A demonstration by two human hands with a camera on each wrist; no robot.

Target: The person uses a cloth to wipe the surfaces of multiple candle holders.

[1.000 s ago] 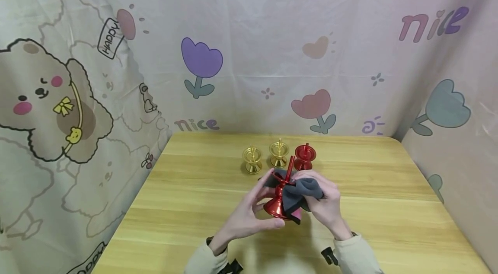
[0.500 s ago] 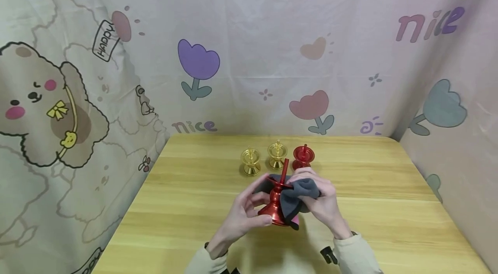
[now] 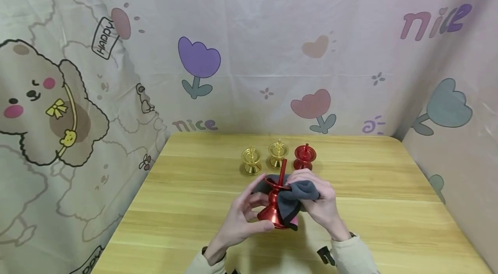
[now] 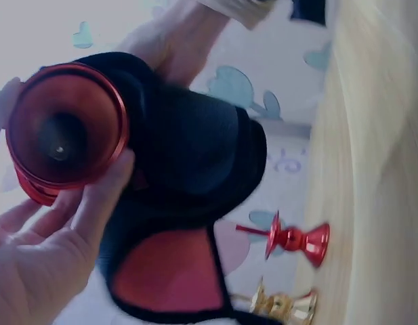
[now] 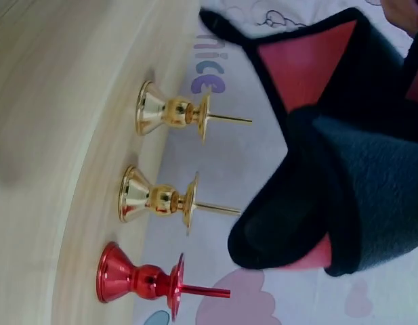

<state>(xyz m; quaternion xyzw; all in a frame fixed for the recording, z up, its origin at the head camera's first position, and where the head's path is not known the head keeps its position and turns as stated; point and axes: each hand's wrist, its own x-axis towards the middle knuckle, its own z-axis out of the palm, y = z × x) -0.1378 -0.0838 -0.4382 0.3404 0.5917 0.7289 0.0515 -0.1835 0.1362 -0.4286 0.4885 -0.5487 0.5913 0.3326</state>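
Note:
Above the table, my left hand (image 3: 238, 223) holds a red metal candle holder (image 3: 272, 212) by its flared base, tilted slightly. Its hollow underside faces the left wrist view. My right hand (image 3: 320, 199) pinches a dark grey cloth (image 3: 292, 198) with a pink reverse and black edging. The cloth lies against the holder's right side and passes behind it, covering part of the stem and base. Most of the right hand's fingertips are hidden by the cloth.
On the wooden table (image 3: 175, 200) beyond the hands stand two gold candle holders, one at left (image 3: 252, 160) and another (image 3: 278, 155) beside it. A second red candle holder (image 3: 304, 157) is at their right. A printed curtain (image 3: 249, 49) hangs behind.
Both hands have shifted slightly left and toward me with the red candle holder and cloth. The holder has turned more upright. The standing holders have stayed put.

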